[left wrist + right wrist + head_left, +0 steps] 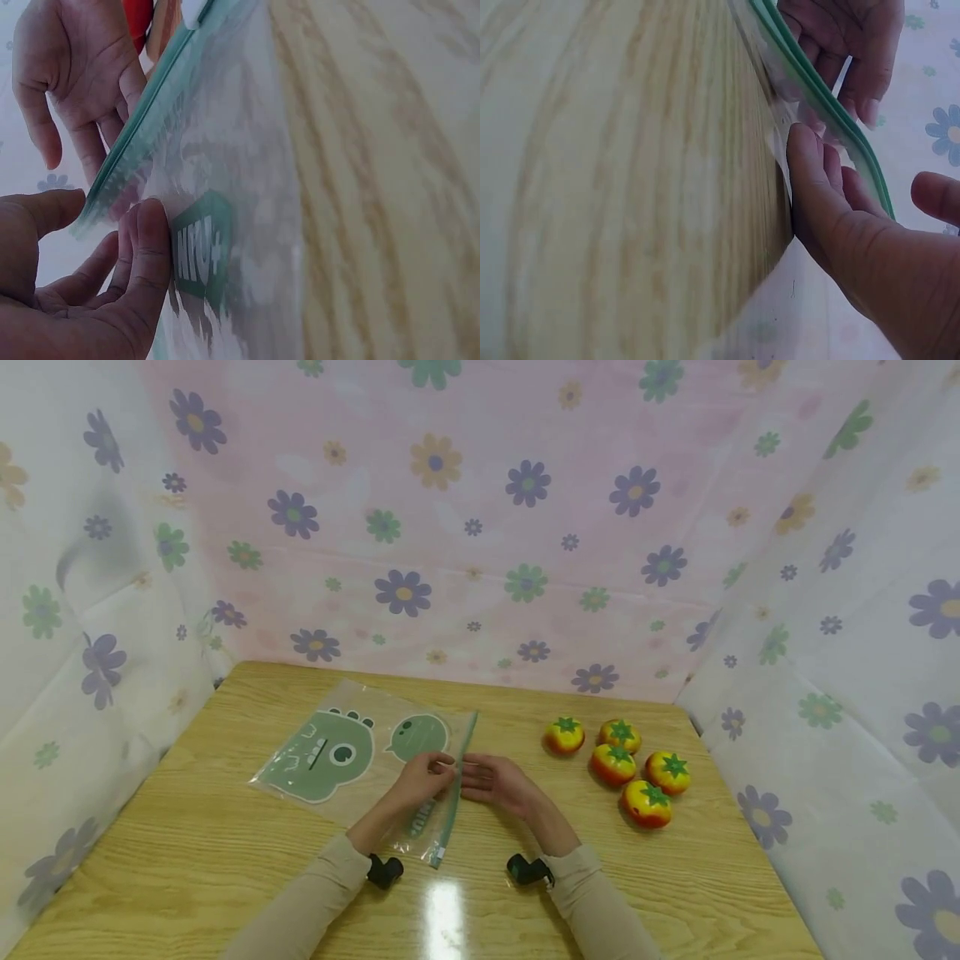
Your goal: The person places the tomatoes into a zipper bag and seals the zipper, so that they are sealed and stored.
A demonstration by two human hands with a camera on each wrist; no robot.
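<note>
Head view: a clear plastic bag point(381, 764) lies on the wood-grained tabletop point(187, 827), printed with a green one-eyed monster point(330, 753) and a green speech bubble point(411, 737). Its green zip strip point(451, 818) runs along the bag's right-hand end, with a white tab point(441, 852) near the strip's near end.

Both hands are at that strip, close together on either side of it. The left hand point(420, 781) reaches over the bag, its bent fingers touching the film and its thumb next to the strip; the left wrist view is too tight to tell whether it actually pinches the plastic. The right hand point(510, 785) comes from the other side, its long fingers nearly straight against the bag's edge, its thumb held apart and gripping nothing.

To the right, well apart from the bag, sit five yellow-and-red fruits point(613, 767) with green leafy tops; the leftmost stands slightly away from the other four. Beige sleeves point(318, 893) cover the forearms, a black device point(385, 871) at each cuff. Flower-printed cloth point(480, 485) surrounds the tabletop.
</note>
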